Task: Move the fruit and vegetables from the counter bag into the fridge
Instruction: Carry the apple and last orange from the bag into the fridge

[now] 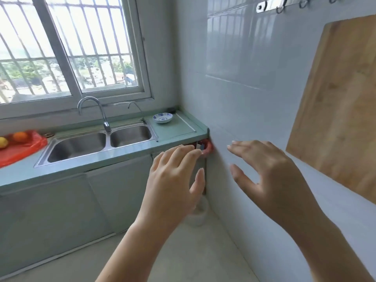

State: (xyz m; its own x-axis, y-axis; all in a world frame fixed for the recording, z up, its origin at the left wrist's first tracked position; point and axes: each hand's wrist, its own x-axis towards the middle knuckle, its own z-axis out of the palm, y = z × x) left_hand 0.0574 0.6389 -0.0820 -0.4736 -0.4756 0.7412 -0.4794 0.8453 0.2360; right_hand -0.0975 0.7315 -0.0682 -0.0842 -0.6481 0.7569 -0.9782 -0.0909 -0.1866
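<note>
Pale tiled walls and a barred window [67, 47] stand behind the green counter [179, 131]. At its left end lies the red bag [26, 148], with an orange [20, 136] and a lemon [3, 142] resting on it. Next along is the double sink [107, 137] with its faucet [103, 117], then a small blue-and-white dish [162, 118] near the counter's right back corner. My left hand [173, 180] hangs before the counter's right edge, fingers loosely spread, holding nothing. My right hand [270, 176] is beside it, fingers straight and apart, also empty, near the wall where a wooden cutting board [337, 110] hangs.
</note>
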